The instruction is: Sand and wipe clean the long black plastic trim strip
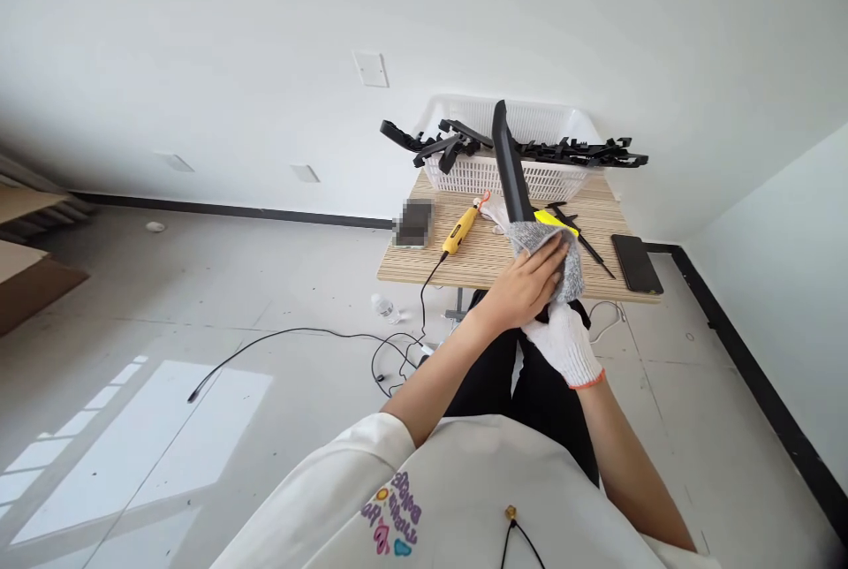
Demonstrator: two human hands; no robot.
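A long black plastic trim piece (510, 167) points up and away over the small table, its far end reaching above a basket. My bare left hand (526, 286) presses a grey cloth (571, 273) against its lower part, fingers closed over the cloth. My right hand (563, 346), in a white knit glove, grips the near end below the cloth; its fingertips are partly hidden. Left of the piece lies a yellow corded power tool (460, 231), beside a white glove (495, 211). Right of it are a yellow object (555, 221) and a black caliper (586, 244).
A white plastic basket (473, 173) holds several black plastic parts (576, 152) that jut past its sides. Phones or similar devices lie at the left (415, 223) and right (636, 264) of the wooden table (404, 264). Cables (278, 332) and a plastic bottle (384, 307) are on the floor.
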